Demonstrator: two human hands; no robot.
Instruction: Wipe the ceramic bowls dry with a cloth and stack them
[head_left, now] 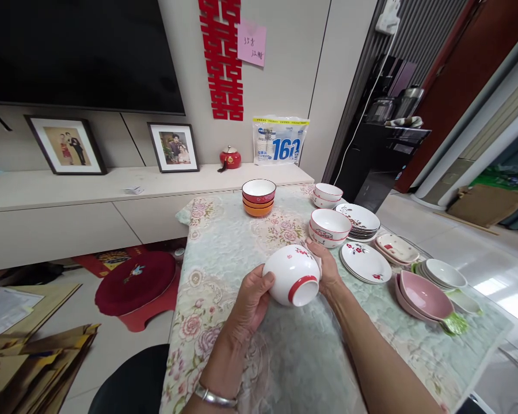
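Between my two hands a white bowl [287, 276] with red flowers and a red ring round its foot is held tilted, its underside turned towards me. My left hand [255, 290], a silver bangle on its wrist, grips the bowl's left side with the thumb on the outer wall. My right hand [327, 269] is closed on the right side; the bowl hides part of its fingers. Just beyond that hand stand stacked white bowls with red rims [330, 225]. Farther back on the table is a stack of orange and red bowls [258, 198].
Flowered cloth covers the table [224, 259]. At the right are flowered plates [365, 263], dark-edged plates [358, 218], square dishes [397, 248], pink leaf-shaped bowls [425, 294] and small white bowls [446, 272]. A red stool [136, 282] stands left; a cabinet [155, 184] runs behind.
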